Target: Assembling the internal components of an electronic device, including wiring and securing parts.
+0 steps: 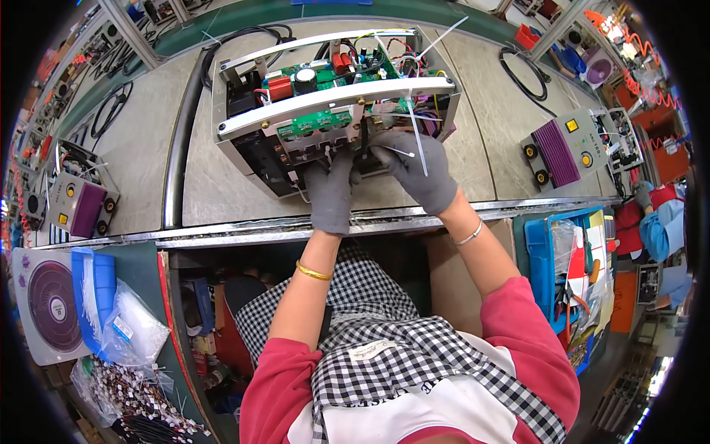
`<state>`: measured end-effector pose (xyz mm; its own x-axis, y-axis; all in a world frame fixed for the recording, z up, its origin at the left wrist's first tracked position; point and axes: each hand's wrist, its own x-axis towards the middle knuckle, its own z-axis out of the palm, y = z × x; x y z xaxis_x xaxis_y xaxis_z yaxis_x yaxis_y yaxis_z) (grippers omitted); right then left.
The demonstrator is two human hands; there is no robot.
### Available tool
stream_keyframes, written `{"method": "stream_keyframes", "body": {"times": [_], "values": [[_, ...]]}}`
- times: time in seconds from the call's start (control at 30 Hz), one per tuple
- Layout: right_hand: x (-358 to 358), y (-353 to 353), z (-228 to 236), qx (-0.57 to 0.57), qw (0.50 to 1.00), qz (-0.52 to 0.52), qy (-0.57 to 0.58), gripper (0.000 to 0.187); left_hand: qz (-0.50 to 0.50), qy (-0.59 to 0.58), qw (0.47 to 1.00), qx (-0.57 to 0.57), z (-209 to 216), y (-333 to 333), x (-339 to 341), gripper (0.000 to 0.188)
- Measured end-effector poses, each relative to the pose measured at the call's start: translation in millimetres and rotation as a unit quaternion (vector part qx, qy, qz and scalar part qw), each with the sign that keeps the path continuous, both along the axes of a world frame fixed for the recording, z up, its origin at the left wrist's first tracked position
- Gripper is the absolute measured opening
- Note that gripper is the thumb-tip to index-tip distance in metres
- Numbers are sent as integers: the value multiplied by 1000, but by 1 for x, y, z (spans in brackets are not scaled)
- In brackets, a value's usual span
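Note:
An opened electrical machine (333,96) lies on the bench, its frame rails framing green circuit boards (314,122), red and black parts and bundled wires. Both my hands wear grey gloves and work at its near side. My left hand (329,192) has its fingers bent inside the lower opening, the tips hidden among dark parts. To its right, my right hand (423,172) is curled, thumb and forefinger drawn together by a black part; what they grip is hidden. A long white cable tie (416,133) hangs from the rail across the right glove. Another cable tie (442,38) sticks up behind.
Similar machines with purple sides stand at left (83,207) and right (566,152). Black cables (525,78) lie coiled on the bench. A blue bin (543,255) of tools is at lower right. At lower left are a blue tray (92,300) of ties and bagged wire connectors (140,399).

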<state>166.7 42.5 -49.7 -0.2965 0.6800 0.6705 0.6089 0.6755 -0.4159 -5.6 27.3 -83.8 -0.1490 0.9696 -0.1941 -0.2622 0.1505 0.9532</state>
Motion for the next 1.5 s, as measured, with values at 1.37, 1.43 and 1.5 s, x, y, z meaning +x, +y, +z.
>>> {"method": "stream_keyframes", "body": {"times": [1.37,1.43,1.5], "values": [[-5,9,-5,-93,995,-41,-24,20,-6,67,994,89,-28,-3,-2,19],[-7,11,-3,-115,992,-39,-17,22,2,45,996,73,-27,-2,0,20],[-6,11,0,-152,988,-38,-12,26,11,29,997,73,-25,-1,2,21]]}}
